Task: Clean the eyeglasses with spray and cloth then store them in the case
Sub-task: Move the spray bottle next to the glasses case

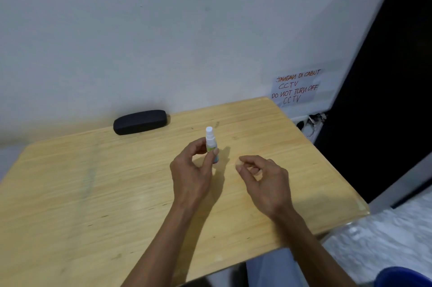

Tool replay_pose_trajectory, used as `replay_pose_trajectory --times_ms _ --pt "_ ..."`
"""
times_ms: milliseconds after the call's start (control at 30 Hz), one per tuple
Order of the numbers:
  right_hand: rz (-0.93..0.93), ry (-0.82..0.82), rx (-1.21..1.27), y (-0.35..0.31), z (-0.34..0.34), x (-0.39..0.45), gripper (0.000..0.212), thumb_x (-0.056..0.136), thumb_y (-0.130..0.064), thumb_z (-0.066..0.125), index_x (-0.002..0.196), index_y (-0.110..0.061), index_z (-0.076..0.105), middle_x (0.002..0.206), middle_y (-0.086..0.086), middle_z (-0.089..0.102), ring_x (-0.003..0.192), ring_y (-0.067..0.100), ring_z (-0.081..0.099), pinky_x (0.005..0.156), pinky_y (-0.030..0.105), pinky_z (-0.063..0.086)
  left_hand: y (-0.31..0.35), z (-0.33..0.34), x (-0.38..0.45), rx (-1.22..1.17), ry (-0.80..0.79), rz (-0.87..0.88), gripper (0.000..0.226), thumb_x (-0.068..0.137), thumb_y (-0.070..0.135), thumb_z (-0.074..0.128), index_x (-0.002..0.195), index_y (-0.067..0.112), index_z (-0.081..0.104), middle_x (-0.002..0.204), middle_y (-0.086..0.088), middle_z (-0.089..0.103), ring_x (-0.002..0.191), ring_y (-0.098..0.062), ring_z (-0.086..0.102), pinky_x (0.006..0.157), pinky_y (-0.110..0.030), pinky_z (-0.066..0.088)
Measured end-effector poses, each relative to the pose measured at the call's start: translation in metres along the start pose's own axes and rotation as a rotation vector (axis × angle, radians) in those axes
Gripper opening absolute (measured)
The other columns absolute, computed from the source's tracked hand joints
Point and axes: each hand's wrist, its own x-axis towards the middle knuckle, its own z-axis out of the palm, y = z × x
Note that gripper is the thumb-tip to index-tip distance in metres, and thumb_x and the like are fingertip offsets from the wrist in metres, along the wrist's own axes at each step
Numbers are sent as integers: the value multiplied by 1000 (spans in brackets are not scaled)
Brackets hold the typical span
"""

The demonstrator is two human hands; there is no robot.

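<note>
At frame centre, the left hand (191, 165) grips an upright spray bottle (211, 144); the right hand (261, 175) beside it pinches a small clear cap (239, 163).

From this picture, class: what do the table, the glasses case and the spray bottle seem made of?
Table: pale wood or wood-look laminate; grain lines, slight sheen.
Glasses case: black and matte, probably a fabric or leatherette cover; no shine.
Spray bottle: likely plastic; smooth white nozzle, printed label.

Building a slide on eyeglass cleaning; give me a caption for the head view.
Left hand holds a small spray bottle upright over a wooden table; closed black case behind.
</note>
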Motion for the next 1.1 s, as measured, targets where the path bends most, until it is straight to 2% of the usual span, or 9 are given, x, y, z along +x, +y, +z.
replay_pose_trajectory --times_ms 67,167,300,467,600,767,900,1100 --pt "2 13 122 -20 -4 -6 16 86 -29 78 102 -33 77 85 -13 74 79 6 66 73 26 52 2 -24 -12 7 17 6 26 84 17 75 110 21 72 96 12 74 87 7 66 73 2 39" --pt "-34 5 315 -60 -10 -14 15 86 -28 78 100 -33 77 85 -12 76 81 10 68 68 30 54 4 -58 -33 -2 24 14 27 87 13 73 114 17 71 99 7 74 85 13 65 70 1 42" --pt "-155 -70 440 -109 -13 -26 15 87 -26 78 102 -30 78 94 -15 77 89 12 71 71 24 55 8 -87 -61 -13 68 44 29 85 11 74 113 20 72 101 9 74 93 0 69 73 -6 48" --pt "-330 -140 347 -134 -11 -33 19 89 -26 76 108 -26 77 97 -13 77 90 11 71 72 30 57 17 -103 -81 -87 133 49 24 80 4 78 101 15 76 89 10 76 82 5 70 67 -3 46" --pt "-450 -167 228 -135 -10 -35 22 88 -22 77 109 -24 77 95 -14 76 88 9 68 71 24 53 19 -107 -88 -130 162 35 26 79 4 79 102 16 78 89 10 78 80 4 73 68 -5 47" --pt "-494 -193 212 -129 -11 -35 21 87 -20 79 108 -23 78 95 -13 77 87 11 68 71 27 52 18 -108 -90 -110 172 14 28 79 13 80 99 33 77 87 14 79 85 -1 73 67 -13 51" --pt "-505 -217 220 -125 -10 -32 20 87 -20 79 106 -22 79 97 -14 78 86 12 68 72 28 52 24 -107 -86 -119 121 44 26 82 5 76 103 21 77 86 11 78 79 3 72 64 -5 46" --pt "-464 -244 258 -123 -10 -29 23 88 -24 78 111 -26 76 98 -13 77 90 11 70 72 33 56 29 -106 -81 -118 88 42 23 85 8 74 102 24 75 84 12 76 77 -1 71 58 -11 49"
